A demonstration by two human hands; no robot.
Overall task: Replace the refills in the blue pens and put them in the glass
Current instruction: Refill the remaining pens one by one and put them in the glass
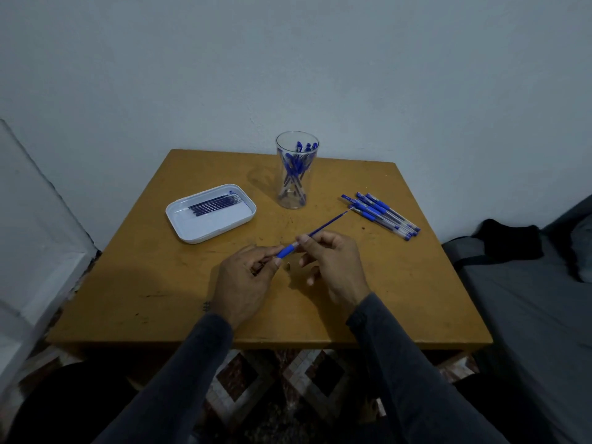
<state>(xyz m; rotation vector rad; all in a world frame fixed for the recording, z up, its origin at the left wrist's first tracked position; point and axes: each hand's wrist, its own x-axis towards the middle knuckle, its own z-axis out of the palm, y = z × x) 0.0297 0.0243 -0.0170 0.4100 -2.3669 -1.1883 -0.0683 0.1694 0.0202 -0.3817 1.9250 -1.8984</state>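
— Two hands are meeting over one pen: the left hand's [246, 277] fingers [272, 251] are pinching the blue grip section [286, 251], and the right hand's [333, 261] fingers [302, 241] are closing on the refill [330, 223] right where it is leaving that grip.

— So which step is this?

— I am judging it as the refill swap itself. The thin blue rod is sticking out up and to the right, its tip ending just beside the loose pens [382, 214] lying on the bench [179, 293]. Whether it is going in or coming out, I cannot tell.

— And the next move?

— It is calling for a straight push or pull along the rod's own line, with the left hand bracing the grip so nothing bends.

— How are the arms lying?

— Both forearms are reaching in from below in dark sleeves, converging over the middle of the bench, wrists raised, backs of the hands facing up. The right hand's lower fingers are hanging loosely curled under the pinch.

— Where is everything else?

— Spare refills [213, 205] are lying in the white tray [179, 225] to the left, and the glass [296, 171], already holding several blue pens, is standing at the far edge, between the tray and the loose pens.
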